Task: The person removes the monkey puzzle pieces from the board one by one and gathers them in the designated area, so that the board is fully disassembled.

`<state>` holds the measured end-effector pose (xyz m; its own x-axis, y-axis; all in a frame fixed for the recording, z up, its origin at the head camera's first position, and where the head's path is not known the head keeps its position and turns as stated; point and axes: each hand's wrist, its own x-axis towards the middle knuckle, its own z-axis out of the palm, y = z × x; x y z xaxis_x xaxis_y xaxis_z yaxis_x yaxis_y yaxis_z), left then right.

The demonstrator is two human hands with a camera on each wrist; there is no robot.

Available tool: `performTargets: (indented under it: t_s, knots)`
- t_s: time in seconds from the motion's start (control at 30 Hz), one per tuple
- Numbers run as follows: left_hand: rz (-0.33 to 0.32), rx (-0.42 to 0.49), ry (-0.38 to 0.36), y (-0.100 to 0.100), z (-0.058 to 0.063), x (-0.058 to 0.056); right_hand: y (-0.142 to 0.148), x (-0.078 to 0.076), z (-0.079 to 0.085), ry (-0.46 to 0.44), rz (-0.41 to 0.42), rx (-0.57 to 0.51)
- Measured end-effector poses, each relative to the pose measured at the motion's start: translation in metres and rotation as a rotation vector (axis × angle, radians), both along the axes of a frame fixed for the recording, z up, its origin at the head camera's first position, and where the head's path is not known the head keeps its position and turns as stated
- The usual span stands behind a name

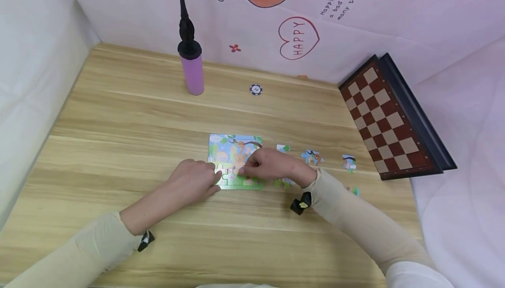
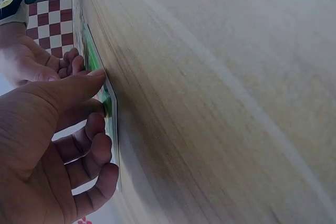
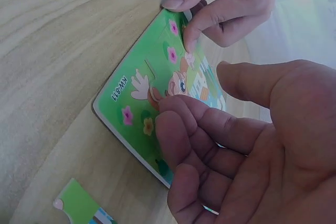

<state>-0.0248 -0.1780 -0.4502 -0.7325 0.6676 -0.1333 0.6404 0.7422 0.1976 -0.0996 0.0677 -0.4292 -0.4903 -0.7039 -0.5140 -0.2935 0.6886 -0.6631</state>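
Note:
A jigsaw puzzle board (image 1: 236, 187) with a colourful cartoon picture lies flat on the wooden table, some pieces fitted in it. My left hand (image 1: 195, 180) rests at its lower left corner; in the left wrist view the thumb (image 2: 94, 80) touches the board's edge and the index fingertip is on the picture. Over the board's right half is my right hand (image 1: 270, 164), its fingertips on the picture. The right wrist view shows a gap between the right thumb (image 3: 244, 80) and fingers, with nothing visible between them. Part of the picture is hidden under this hand.
Several loose puzzle pieces (image 1: 313, 156) lie right of the board, some partly behind my right arm. A purple hand pump (image 1: 193, 75) stands at the back left, near a poker chip (image 1: 256, 89). A checkered game board (image 1: 384, 119) leans at the right.

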Motion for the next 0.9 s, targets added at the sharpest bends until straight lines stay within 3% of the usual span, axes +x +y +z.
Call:
performTargets:
  t_s: [0.27,0.63,0.9]
  knots:
    - [0.016,0.005,0.006,0.0,0.004,0.0,0.001,0.005,0.003,-0.051,-0.055,0.013]
    - [0.075,0.056,-0.036,0.001,0.004,-0.002,0.001,0.007,-0.001,0.011,-0.017,-0.001]
    - [0.113,0.04,-0.083,0.001,0.003,-0.003,0.0,0.013,-0.002,0.059,-0.041,-0.011]
